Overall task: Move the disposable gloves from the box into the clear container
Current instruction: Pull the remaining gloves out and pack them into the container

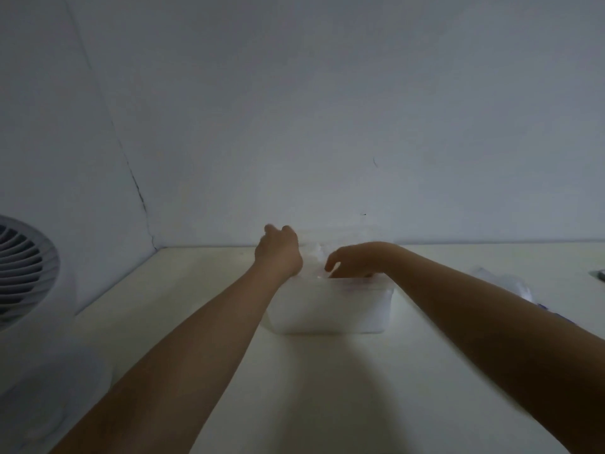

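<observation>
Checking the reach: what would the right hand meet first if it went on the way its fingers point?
Probably the white gloves in the clear container; the right hand points down into it.

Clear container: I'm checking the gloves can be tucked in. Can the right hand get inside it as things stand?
Likely yes: the right hand dips into the clear container, whose top is open; the left hand is off to its left.

The right hand (pixel 355 261) sinks its fingertips behind the rim of the clear container (pixel 366 280), hiding what they touch; the left hand (pixel 278 252) curls its fingers out of sight. The fan (pixel 23 273) is cut off by the left edge; the container's whitish contents (pixel 327 314) are a blur.
</observation>
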Tool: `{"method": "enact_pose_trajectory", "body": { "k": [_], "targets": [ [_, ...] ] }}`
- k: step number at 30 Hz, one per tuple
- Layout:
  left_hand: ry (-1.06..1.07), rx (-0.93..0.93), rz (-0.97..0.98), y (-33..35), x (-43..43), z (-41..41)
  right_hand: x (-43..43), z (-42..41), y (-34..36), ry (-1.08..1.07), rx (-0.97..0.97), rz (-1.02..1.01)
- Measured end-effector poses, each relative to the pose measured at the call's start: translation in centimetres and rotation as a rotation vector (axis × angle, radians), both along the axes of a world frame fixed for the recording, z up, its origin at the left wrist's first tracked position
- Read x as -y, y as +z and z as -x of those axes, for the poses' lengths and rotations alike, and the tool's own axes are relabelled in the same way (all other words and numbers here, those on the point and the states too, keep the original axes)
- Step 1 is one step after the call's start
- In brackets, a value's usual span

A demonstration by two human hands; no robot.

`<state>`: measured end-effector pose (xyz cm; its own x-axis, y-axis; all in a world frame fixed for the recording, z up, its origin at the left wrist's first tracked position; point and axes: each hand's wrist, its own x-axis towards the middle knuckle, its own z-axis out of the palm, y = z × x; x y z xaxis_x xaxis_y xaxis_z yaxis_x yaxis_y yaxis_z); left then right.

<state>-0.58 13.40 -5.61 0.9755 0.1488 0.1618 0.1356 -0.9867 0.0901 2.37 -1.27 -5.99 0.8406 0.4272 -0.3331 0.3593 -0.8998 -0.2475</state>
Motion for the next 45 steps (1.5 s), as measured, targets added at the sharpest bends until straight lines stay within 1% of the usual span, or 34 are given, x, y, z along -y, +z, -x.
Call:
{"method": "enact_pose_trajectory", "body": {
  "k": [1,2,3,4,5,6,7,8,9,10,12,13,15,16,17,18,20,22,23,24,25,26,28,30,32,33,35,39,42,45],
  "targets": [
    [-0.049,0.121,-0.029,0.2,0.2,0.0,-0.2,0.1,0.0,-0.007,-0.039,0.014],
    [-0.117,0.233,-0.011,0.4,0.7,-0.1,-0.3,0.2,0.0,-0.023,-0.080,0.000],
    [-0.176,0.268,0.041,0.5,1.2,-0.2,-0.3,0.1,-0.1,-0.037,-0.111,-0.015],
    [-0.197,0.219,0.118,0.8,1.7,-0.4,-0.4,0.1,-0.1,-0.050,-0.139,-0.025],
    [-0.186,0.086,0.172,0.9,2.1,-0.6,-0.3,0.0,-0.2,-0.062,-0.161,-0.033],
    [-0.159,-0.103,0.207,0.9,2.5,-0.7,-0.2,-0.1,-0.3,-0.076,-0.185,-0.046],
    [-0.129,-0.307,0.204,0.7,2.8,-0.8,-0.1,-0.2,-0.4,-0.093,-0.214,-0.064],
    [-0.095,-0.462,0.176,0.6,2.9,-0.8,0.1,-0.3,-0.4,-0.116,-0.243,-0.084],
    [-0.053,-0.549,0.137,0.5,2.7,-0.9,0.3,-0.6,-0.5,-0.134,-0.249,-0.092],
    [-0.018,-0.602,0.153,0.2,2.4,-1.2,0.5,-0.8,-0.5,-0.149,-0.241,-0.091],
    [0.036,-0.694,0.257,-0.3,1.9,-1.9,0.8,-1.2,-0.7,-0.179,-0.218,-0.084],
    [0.043,-0.745,0.268,-0.4,1.8,-2.1,0.9,-1.2,-0.8,-0.175,-0.226,-0.062],
    [0.037,-0.810,0.219,-0.5,1.6,-2.4,0.9,-1.1,-1.0,-0.123,-0.246,0.011],
    [0.023,-0.813,0.188,-0.5,1.6,-2.6,0.9,-0.9,-1.0,-0.105,-0.249,0.016],
    [0.007,-0.794,0.159,-0.6,1.7,-2.6,1.0,-0.7,-0.8,-0.098,-0.249,-0.023],
    [-0.009,-0.743,0.142,-0.7,1.9,-2.7,1.2,-0.6,-0.5,-0.106,-0.248,-0.107],
    [-0.041,-0.543,0.123,-0.7,2.2,-2.8,1.9,-0.3,0.7,-0.146,-0.200,-0.375],
    [-0.047,-0.276,0.163,-0.1,2.6,-2.7,3.1,0.1,2.3,-0.180,-0.086,-0.632],
    [-0.064,-0.137,0.186,0.3,3.1,-2.6,4.0,0.4,3.2,-0.204,-0.009,-0.712],
    [-0.091,-0.021,0.211,0.8,3.6,-2.4,4.9,0.6,3.9,-0.241,0.075,-0.747],
    [-0.122,0.063,0.252,1.4,4.7,-1.9,6.2,1.2,4.5,-0.287,0.153,-0.734],
    [-0.155,0.124,0.294,1.8,5.6,-1.6,7.2,1.1,4.7,-0.331,0.200,-0.685],
    [-0.241,0.194,0.368,2.7,8.3,-0.6,10.0,1.2,4.6,-0.425,0.197,-0.519],
    [-0.359,0.205,0.405,3.1,11.4,0.9,12.9,1.9,3.8,-0.516,0.172,-0.328],
    [-0.499,0.168,0.413,3.1,14.1,2.3,15.4,3.0,3.1,-0.586,0.187,-0.149],
    [-0.557,0.145,0.408,2.9,15.3,2.8,16.3,3.8,2.9,-0.610,0.174,-0.078],
    [-0.623,0.069,0.386,2.5,17.4,3.5,17.6,5.5,2.7,-0.655,0.082,-0.001],
    [-0.611,-0.178,0.257,0.6,20.0,3.8,19.3,6.3,2.1,-0.783,-0.120,-0.055],
    [-0.532,-0.327,0.305,-1.5,20.4,3.4,19.8,5.7,1.4,-0.780,-0.313,-0.189],
    [-0.484,-0.399,0.347,-3.1,20.2,2.8,19.7,5.2,0.5,-0.719,-0.408,-0.343]
  ]
}}
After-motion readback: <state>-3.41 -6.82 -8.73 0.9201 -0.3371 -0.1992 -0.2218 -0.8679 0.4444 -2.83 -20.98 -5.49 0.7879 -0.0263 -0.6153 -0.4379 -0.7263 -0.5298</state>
